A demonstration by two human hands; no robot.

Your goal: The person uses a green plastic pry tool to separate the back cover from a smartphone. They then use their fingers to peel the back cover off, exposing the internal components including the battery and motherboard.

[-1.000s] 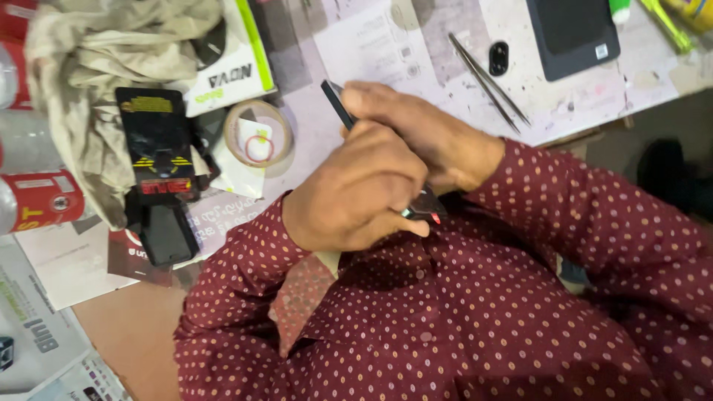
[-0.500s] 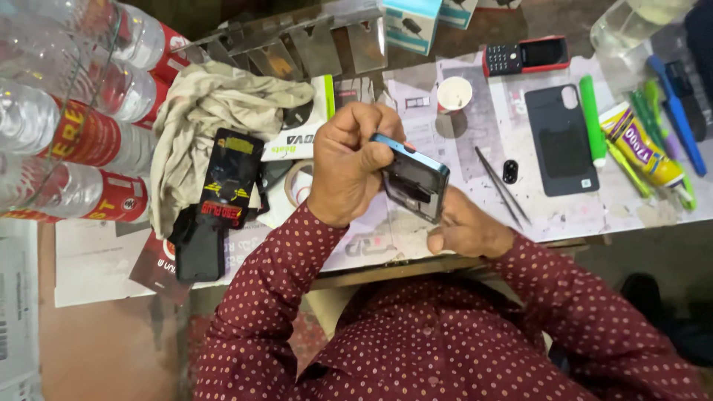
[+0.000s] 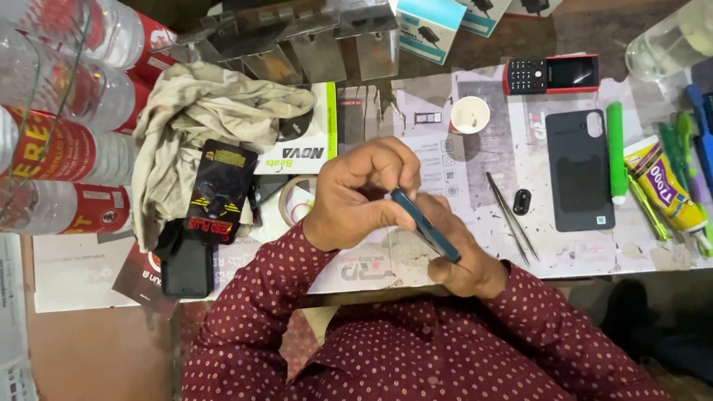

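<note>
We look down on a paper-covered workbench (image 3: 416, 160) that fills most of the view, with a row of clear plastic water bottles (image 3: 67, 141) with red labels lying along its left side and a crumpled beige cloth (image 3: 197, 119) heaped just beside them. Below the bench edge our maroon dotted shirt (image 3: 416, 349) takes up the lower part of the view. A black phone back cover (image 3: 578, 169) lies flat toward the right, well apart from our hands, with a red keypad phone (image 3: 551, 73) above it. In the middle, our left hand (image 3: 360, 194) closes its fingers and thumb on the upper end of a blue-edged phone (image 3: 425, 225), which is seen edge-on, tilted and lifted off the bench. Our right hand (image 3: 466, 261) cups the lower end from beneath, wrapped around it. Metal tweezers (image 3: 511, 217) lie just right of the hands, and a small white cup (image 3: 470, 114) stands farther up.
</note>
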